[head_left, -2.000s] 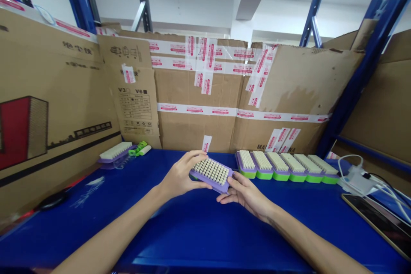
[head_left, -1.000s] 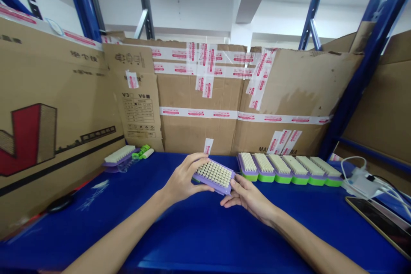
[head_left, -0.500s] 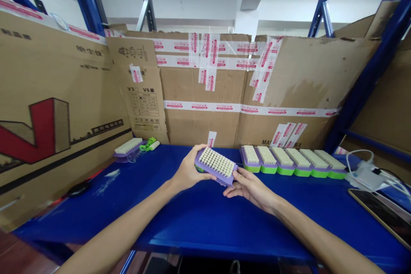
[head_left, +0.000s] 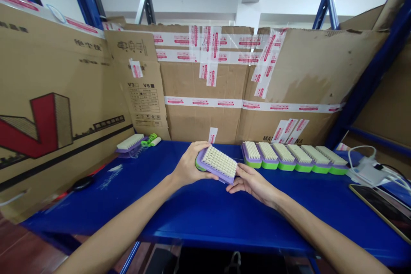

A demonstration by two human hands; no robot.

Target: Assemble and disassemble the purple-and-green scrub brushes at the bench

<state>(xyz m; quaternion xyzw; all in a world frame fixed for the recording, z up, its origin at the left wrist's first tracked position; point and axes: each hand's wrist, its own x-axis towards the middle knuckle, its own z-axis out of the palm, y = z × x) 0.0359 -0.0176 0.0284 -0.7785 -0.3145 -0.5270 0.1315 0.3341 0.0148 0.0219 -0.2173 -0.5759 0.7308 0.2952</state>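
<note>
A scrub brush [head_left: 220, 162] with pale bristles, a purple rim and a bit of green is held tilted above the blue table, bristles facing me. My left hand [head_left: 190, 165] is wrapped round its left end, thumb along the near edge. At the right end, my right hand [head_left: 252, 183] has thumb and forefinger closed on the brush's corner, the other fingers curled below. Close by that corner a faint thin line shows, too fine to identify. The underside of the brush is hidden.
Several similar brushes [head_left: 283, 156] stand in a row at the back right. Another brush [head_left: 130, 142] and small green pieces [head_left: 149, 139] lie back left. A phone [head_left: 382, 209] and a white plug with cables [head_left: 369, 170] are at right. Cardboard [head_left: 205, 85] walls the blue table [head_left: 192, 218].
The brush has turned slightly in my hands, so its bristles face me a little differently. Both hands keep their hold. The camera view has shifted slightly.
</note>
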